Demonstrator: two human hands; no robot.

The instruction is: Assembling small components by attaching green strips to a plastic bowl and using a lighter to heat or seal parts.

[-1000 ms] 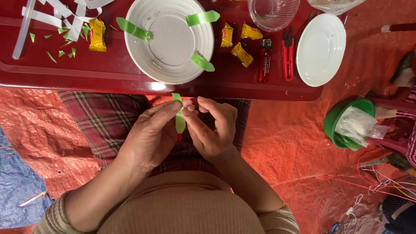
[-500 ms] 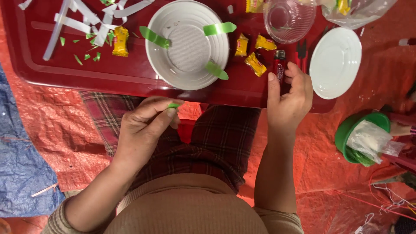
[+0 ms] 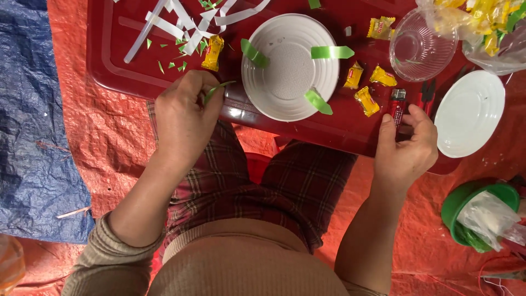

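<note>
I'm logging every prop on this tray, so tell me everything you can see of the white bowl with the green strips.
The white bowl is round, thin and plastic-looking, with ringed ridges and a finely textured flat centre. It seems to sit upside down on the dark red tray, near its front edge. Three green strips are stuck around its rim: upper left, upper right and lower right, each pointing outward. Neither hand touches it; the left hand holds a similar green strip beside it.

Two white bowls (image 3: 290, 66) (image 3: 468, 112), one clear bowl (image 3: 419, 46) and one green bowl (image 3: 466, 205). Five loose yellow candies (image 3: 212, 52) (image 3: 382, 26) (image 3: 353, 75) (image 3: 382, 76) (image 3: 366, 101). Three green strips (image 3: 255, 53) (image 3: 331, 52) (image 3: 318, 101) on one bowl. One red lighter (image 3: 396, 107).
</note>
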